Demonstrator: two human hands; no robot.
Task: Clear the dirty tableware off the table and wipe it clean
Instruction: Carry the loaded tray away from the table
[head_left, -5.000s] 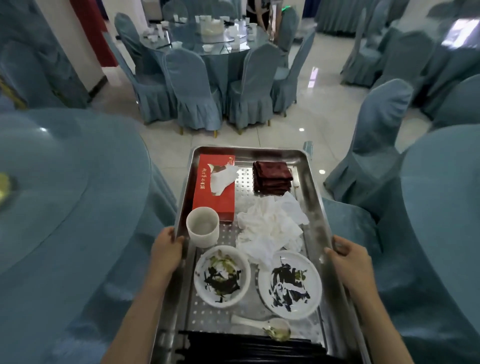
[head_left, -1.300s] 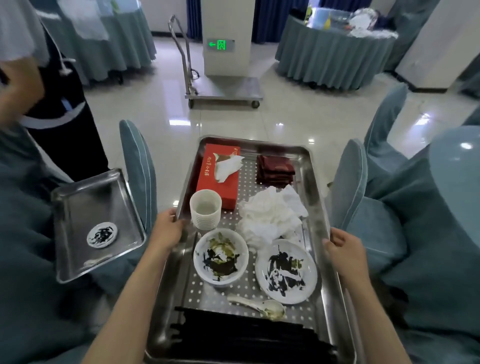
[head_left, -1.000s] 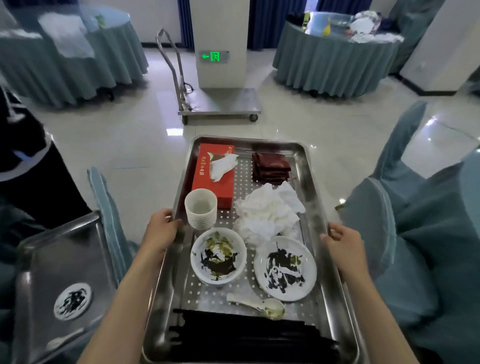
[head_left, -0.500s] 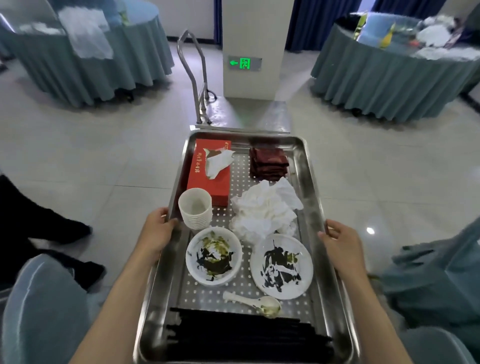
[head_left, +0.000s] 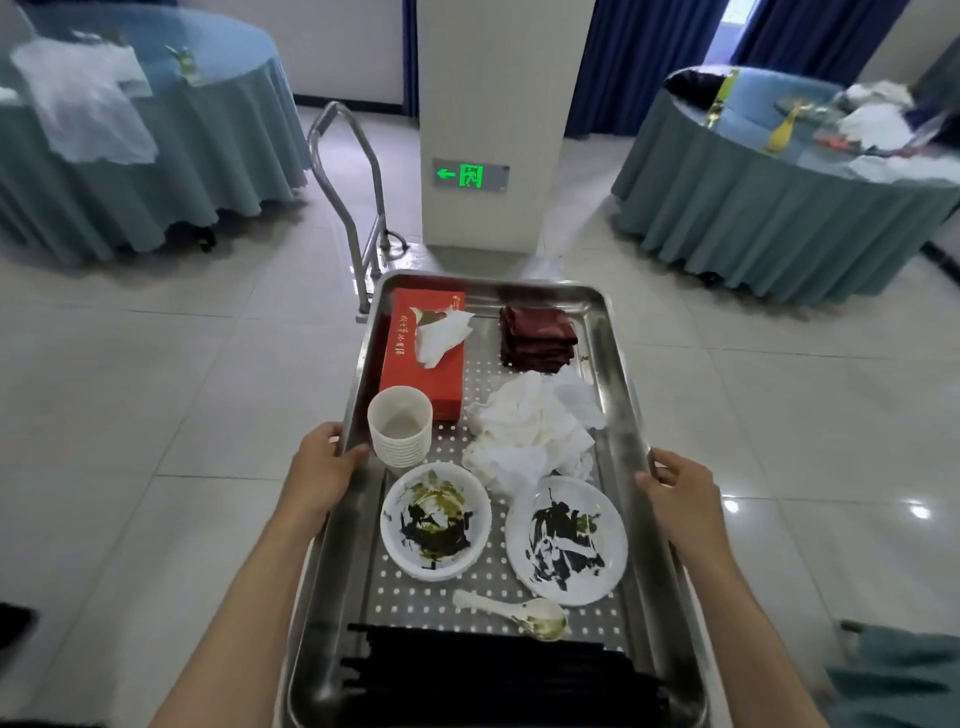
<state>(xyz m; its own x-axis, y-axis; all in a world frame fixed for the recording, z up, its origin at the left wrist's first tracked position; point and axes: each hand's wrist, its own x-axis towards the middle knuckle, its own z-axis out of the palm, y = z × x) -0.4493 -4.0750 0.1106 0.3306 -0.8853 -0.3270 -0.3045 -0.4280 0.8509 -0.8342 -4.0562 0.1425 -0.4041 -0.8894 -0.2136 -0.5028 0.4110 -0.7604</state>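
I carry a steel tray (head_left: 621, 415) in front of me. My left hand (head_left: 322, 475) grips its left rim and my right hand (head_left: 680, 493) grips its right rim. On the tray lie a dirty white bowl (head_left: 435, 521), a dirty white plate (head_left: 566, 540), a white spoon (head_left: 511, 613), a stack of white cups (head_left: 400, 426), crumpled white napkins (head_left: 530, 434), a red tissue box (head_left: 423, 353), folded dark red cloths (head_left: 537, 338) and black chopsticks (head_left: 493, 675) at the near end.
A metal trolley (head_left: 353, 208) stands straight ahead by a white pillar (head_left: 498, 124) with a green exit sign. Round tables with teal cloths stand at the left (head_left: 156, 156) and right (head_left: 779, 208); the right one holds clutter. A teal chair cover (head_left: 904, 675) shows at lower right.
I have turned away from the dining tables and walked toward the pillar and trolley, which are now closer. The chairs and the person with a second tray have left view. Both hands keep their grip.
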